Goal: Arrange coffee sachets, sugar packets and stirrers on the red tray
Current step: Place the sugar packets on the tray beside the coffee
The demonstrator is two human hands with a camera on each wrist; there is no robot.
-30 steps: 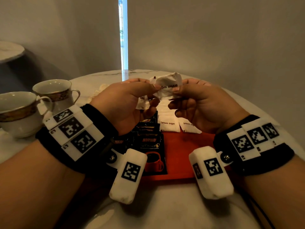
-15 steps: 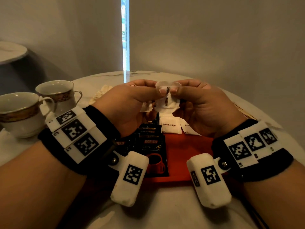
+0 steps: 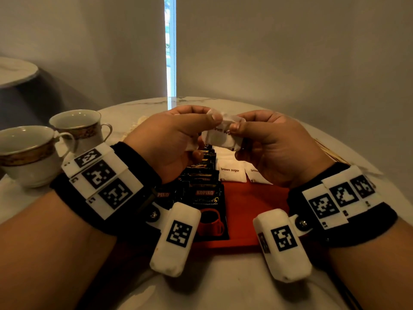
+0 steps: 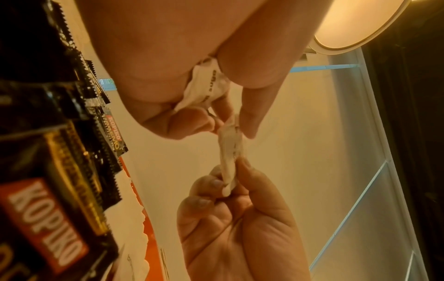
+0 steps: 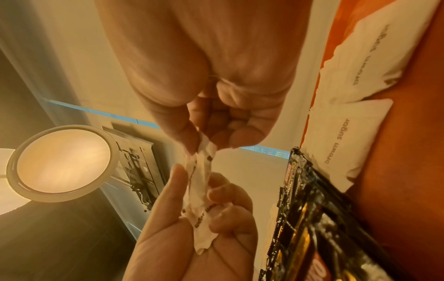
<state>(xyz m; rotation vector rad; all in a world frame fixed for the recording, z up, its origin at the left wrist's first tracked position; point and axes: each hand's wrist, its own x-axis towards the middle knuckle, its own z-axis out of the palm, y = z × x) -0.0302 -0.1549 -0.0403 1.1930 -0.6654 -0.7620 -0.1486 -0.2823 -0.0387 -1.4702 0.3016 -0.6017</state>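
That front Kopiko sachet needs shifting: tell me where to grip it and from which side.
The front Kopiko sachet lies flat with another sachet crowding its left, so probably pinch its right long edge, coming from the right over the bare red tray.

Head view dim; daylight slit [image 3: 171,48] at 12 o'clock. Wrist views amber, ceiling lamp [image 5: 63,163] glaring, close foreground blurred.

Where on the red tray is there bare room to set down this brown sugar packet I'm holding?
Bare red tray shows right of the Kopiko sachets and nearer you than the lying brown sugar packets. The left side is crowded with overlapping sachets. The tray's right part is hidden by your right hand.
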